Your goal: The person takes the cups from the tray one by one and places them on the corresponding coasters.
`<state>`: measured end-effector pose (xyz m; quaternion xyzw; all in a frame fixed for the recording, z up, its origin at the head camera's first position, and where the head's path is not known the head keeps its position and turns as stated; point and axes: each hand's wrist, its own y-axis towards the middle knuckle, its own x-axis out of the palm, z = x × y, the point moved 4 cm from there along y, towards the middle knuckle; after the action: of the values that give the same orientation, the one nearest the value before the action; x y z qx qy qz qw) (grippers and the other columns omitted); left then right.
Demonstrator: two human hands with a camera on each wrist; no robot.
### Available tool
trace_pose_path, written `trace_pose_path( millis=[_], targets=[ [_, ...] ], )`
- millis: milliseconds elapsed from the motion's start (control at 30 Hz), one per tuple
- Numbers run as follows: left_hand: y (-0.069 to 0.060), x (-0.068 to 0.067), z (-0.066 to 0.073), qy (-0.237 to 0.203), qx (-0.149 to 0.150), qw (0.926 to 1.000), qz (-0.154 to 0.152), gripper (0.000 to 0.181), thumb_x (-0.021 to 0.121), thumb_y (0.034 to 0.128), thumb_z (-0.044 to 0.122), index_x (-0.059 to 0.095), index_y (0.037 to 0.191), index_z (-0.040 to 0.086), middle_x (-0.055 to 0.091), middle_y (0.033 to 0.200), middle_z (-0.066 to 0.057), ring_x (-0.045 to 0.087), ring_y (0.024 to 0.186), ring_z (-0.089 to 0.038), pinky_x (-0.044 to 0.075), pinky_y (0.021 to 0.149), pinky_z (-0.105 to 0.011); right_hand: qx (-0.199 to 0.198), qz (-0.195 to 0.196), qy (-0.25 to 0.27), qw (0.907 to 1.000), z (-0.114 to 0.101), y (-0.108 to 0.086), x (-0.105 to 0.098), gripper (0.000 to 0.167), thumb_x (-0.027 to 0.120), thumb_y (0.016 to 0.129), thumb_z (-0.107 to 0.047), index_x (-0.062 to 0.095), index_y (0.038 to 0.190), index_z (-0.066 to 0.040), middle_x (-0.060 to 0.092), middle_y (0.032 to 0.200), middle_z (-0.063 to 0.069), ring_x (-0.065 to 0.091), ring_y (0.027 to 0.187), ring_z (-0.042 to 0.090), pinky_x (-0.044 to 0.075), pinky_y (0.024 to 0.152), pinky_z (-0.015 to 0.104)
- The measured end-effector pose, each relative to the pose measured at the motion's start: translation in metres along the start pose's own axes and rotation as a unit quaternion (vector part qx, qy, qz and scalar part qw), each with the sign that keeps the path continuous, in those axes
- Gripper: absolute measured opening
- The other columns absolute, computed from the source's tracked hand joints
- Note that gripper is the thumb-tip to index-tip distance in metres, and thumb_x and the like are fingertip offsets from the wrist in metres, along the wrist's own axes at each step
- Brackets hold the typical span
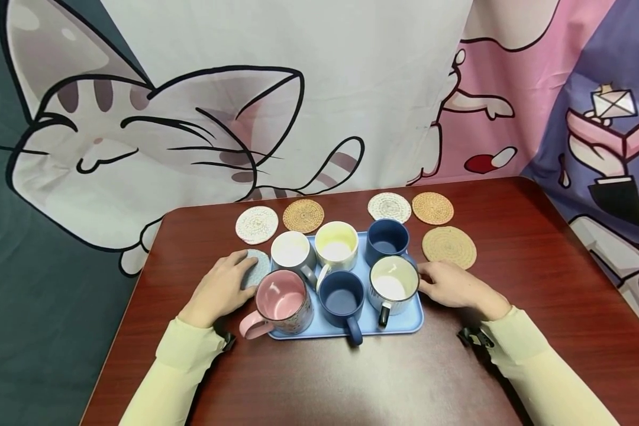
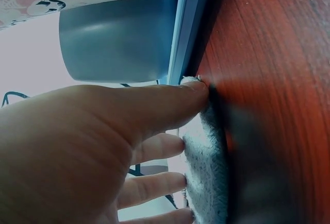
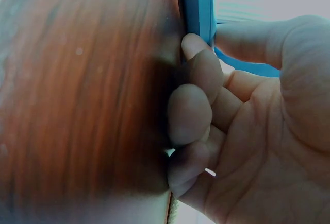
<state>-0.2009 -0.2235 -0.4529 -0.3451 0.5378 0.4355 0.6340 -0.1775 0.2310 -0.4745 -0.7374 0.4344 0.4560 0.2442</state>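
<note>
A light blue tray (image 1: 319,333) carries several mugs. My left hand (image 1: 219,286) lies at its left side, fingertips and thumb touching a pale blue woven coaster (image 1: 257,269) flat on the table. In the left wrist view, the fingers extend onto the coaster (image 2: 206,177), the thumb at its edge beside the tray wall. My right hand (image 1: 452,285) grips the tray's right rim; in the right wrist view, its fingers (image 3: 190,113) curl against the rim's underside with the thumb above. The front row has a pink mug (image 1: 290,307), a navy mug (image 1: 342,299) and a cream mug (image 1: 394,284) with a black handle.
Behind these stand a white mug (image 1: 291,251), a pale yellow mug (image 1: 336,245) and a navy mug (image 1: 387,239). Woven coasters lie around the tray: white (image 1: 257,225), tan (image 1: 303,215), white (image 1: 389,207), tan (image 1: 433,208), beige (image 1: 449,247). A printed curtain (image 1: 319,89) hangs behind the table.
</note>
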Motion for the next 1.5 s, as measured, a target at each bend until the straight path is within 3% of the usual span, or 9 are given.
trace_pose_path(
  millis=[300,500,733,900,967,1033,1233,1367,1500],
  targets=[
    [-0.001,-0.007,0.001,0.003,-0.006,1.0000,-0.002,0.061,0.078,0.0875,0.032,0.061,0.141,0.009,0.053,0.150,-0.020,0.054,0.133,-0.044,0.052,0.099,-0.063,0.039,-0.030,-0.013,0.9987,-0.008,0.001,-0.005,0.012,0.065,0.097,-0.020,0.068,0.088,-0.025,0.057,0.069,-0.014,0.058,0.073,0.006,0.051,0.072,0.038],
    [-0.011,-0.019,0.004,0.000,0.010,0.9986,0.052,0.048,0.075,0.0912,0.030,0.066,0.134,0.010,0.064,0.136,-0.010,0.063,0.122,-0.033,0.056,0.095,-0.056,0.037,-0.030,-0.008,0.9988,-0.007,0.001,-0.004,0.011,0.065,0.097,-0.019,0.068,0.088,-0.025,0.057,0.069,-0.015,0.058,0.072,0.006,0.051,0.072,0.038],
    [-0.037,-0.029,0.010,-0.077,0.012,0.9901,0.117,0.022,0.067,0.0959,0.019,0.073,0.117,0.017,0.073,0.107,0.005,0.070,0.088,-0.013,0.058,0.076,-0.043,0.038,-0.032,-0.012,0.9987,-0.007,0.000,-0.004,0.011,0.064,0.097,-0.019,0.069,0.090,-0.026,0.059,0.070,-0.015,0.060,0.074,0.006,0.052,0.074,0.038],
    [-0.057,-0.031,0.016,-0.166,-0.019,0.9811,0.098,0.016,0.064,0.1017,0.022,0.073,0.115,0.020,0.070,0.097,0.011,0.062,0.082,-0.004,0.052,0.074,-0.031,0.036,-0.031,-0.009,0.9988,-0.007,0.000,-0.005,0.011,0.064,0.097,-0.019,0.069,0.089,-0.026,0.060,0.072,-0.014,0.061,0.075,0.006,0.052,0.073,0.039],
    [-0.064,-0.029,0.019,-0.220,-0.038,0.9722,0.071,0.015,0.061,0.1043,0.023,0.071,0.116,0.021,0.071,0.096,0.009,0.062,0.081,-0.004,0.051,0.072,-0.027,0.036,-0.032,-0.010,0.9988,-0.007,0.000,-0.005,0.011,0.064,0.097,-0.019,0.069,0.090,-0.026,0.060,0.072,-0.015,0.060,0.075,0.006,0.052,0.073,0.039],
    [-0.071,-0.027,0.022,-0.277,-0.052,0.9582,0.047,0.015,0.059,0.1059,0.022,0.070,0.115,0.021,0.072,0.098,0.007,0.064,0.080,-0.005,0.052,0.071,-0.025,0.035,-0.031,-0.010,0.9988,-0.006,0.001,-0.004,0.010,0.065,0.097,-0.020,0.069,0.091,-0.026,0.060,0.072,-0.015,0.060,0.075,0.006,0.051,0.073,0.038],
    [-0.084,-0.019,0.035,-0.444,-0.080,0.8922,-0.026,0.019,0.051,0.1096,0.023,0.068,0.112,0.015,0.068,0.086,-0.003,0.058,0.062,-0.021,0.048,0.051,-0.029,0.022,-0.020,0.000,0.9996,-0.003,0.000,-0.002,0.009,0.065,0.097,-0.021,0.069,0.091,-0.026,0.059,0.071,-0.014,0.059,0.073,0.006,0.051,0.071,0.038],
    [-0.088,-0.015,0.041,-0.503,-0.086,0.8582,-0.058,0.031,0.043,0.1124,0.026,0.067,0.109,0.007,0.066,0.076,-0.011,0.055,0.061,-0.029,0.045,0.045,-0.030,-0.011,0.009,0.011,0.9998,0.020,0.001,0.015,0.008,0.066,0.098,-0.025,0.069,0.092,-0.028,0.060,0.071,-0.015,0.058,0.070,0.005,0.048,0.066,0.037],
    [-0.090,-0.015,0.047,-0.534,-0.088,0.8376,-0.072,0.040,0.037,0.1139,0.028,0.063,0.101,0.001,0.064,0.073,-0.011,0.052,0.056,-0.026,0.042,0.043,-0.027,-0.010,0.016,0.005,0.9998,0.028,0.001,0.019,0.008,0.067,0.097,-0.027,0.069,0.091,-0.033,0.060,0.071,-0.019,0.058,0.072,0.002,0.049,0.066,0.035]
  ],
)
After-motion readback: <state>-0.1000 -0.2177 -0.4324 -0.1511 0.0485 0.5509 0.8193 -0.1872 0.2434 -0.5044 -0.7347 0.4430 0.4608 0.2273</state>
